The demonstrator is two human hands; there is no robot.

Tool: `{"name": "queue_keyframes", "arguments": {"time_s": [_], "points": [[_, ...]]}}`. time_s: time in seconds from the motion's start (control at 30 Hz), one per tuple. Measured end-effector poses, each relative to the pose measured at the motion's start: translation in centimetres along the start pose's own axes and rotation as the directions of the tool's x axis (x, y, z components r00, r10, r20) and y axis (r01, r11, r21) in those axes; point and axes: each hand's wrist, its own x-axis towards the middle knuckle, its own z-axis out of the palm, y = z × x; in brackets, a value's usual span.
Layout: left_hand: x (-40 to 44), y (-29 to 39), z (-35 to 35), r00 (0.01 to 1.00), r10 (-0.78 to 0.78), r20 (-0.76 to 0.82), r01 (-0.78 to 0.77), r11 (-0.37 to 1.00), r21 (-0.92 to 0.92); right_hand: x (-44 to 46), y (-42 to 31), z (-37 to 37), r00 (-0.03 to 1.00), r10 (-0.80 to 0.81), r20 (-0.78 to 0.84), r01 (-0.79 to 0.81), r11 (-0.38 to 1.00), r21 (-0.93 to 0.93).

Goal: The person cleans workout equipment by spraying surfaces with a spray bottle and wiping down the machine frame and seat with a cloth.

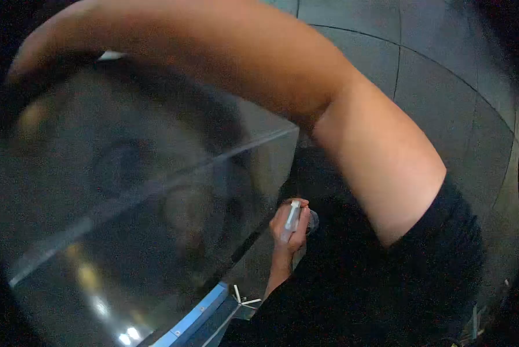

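My right arm reaches from the right across the top of the view. At its far end, my right hand [37, 49] is blurred and dark near the upper left edge, over a dark glossy surface [126, 214]; its fingers cannot be made out. A small pale patch [110, 55] shows just beneath that arm. Lower down, close to my black clothing, my left hand [281, 226] is closed around a translucent bottle [291, 221] with a whitish top.
Reflections and a pale diagonal band cross the glossy surface. A blue edge strip [196, 315] runs along its lower side, with thin white pieces [245, 299] beside it. Grey floor [439, 87] with dark curved and straight lines lies at the upper right.
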Motion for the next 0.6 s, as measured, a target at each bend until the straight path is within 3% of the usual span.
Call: {"name": "queue_keyframes", "arguments": {"time_s": [0.17, 0.27, 0.3, 0.33, 0.37, 0.43, 0.5, 0.53, 0.57, 0.6], "points": [[-1.6, -3.0, 0.8, 0.997, 0.005, -0.074, -0.007, 1.0, -0.028, -11.7, 17.8, 0.1, 0.87, 0.491, -0.042, -0.489, 0.871, 0.053], [-1.9, -3.8, 1.2, 0.996, -0.004, -0.091, 0.006, 1.0, 0.017, -22.8, 26.4, -3.3, 0.792, 0.585, 0.175, -0.611, 0.761, 0.219], [-2.3, -4.5, 1.5, 0.994, 0.006, -0.105, -0.005, 1.0, 0.007, -26.3, 31.9, -2.8, 0.681, 0.731, 0.031, -0.687, 0.624, 0.373], [-2.8, -5.0, 1.7, 0.992, -0.059, -0.111, 0.056, 0.998, -0.03, -31.2, 36.1, -3.3, 0.71, 0.686, -0.16, -0.671, 0.728, 0.142], [-2.6, -4.9, 2.1, 0.987, -0.116, -0.113, 0.108, 0.992, -0.072, -36.0, 36.7, -1.9, 0.737, 0.592, -0.325, -0.527, 0.805, 0.271], [-2.6, -3.9, 1.7, 0.983, -0.157, -0.096, 0.146, 0.983, -0.114, -38.5, 34.0, 1.0, 0.585, 0.639, -0.498, -0.562, 0.763, 0.319], [-1.9, -3.4, 1.6, 0.987, -0.134, -0.084, 0.127, 0.988, -0.084, -35.9, 33.2, 3.0, 0.34, 0.665, -0.665, -0.77, 0.603, 0.209], [-1.9, -3.3, 1.6, 0.988, -0.129, -0.081, 0.122, 0.989, -0.089, -33.5, 30.2, 4.2, 0.362, 0.517, -0.776, -0.75, 0.655, 0.087], [-1.7, -3.3, 1.7, 0.989, -0.115, -0.091, 0.104, 0.988, -0.114, -30.8, 28.7, 5.1, 0.379, 0.384, -0.842, -0.621, 0.78, 0.077], [-1.9, -3.4, 1.8, 0.989, -0.111, -0.101, 0.097, 0.986, -0.138, -27.6, 23.6, 5.2, 0.469, 0.343, -0.814, -0.484, 0.871, 0.088]]}}
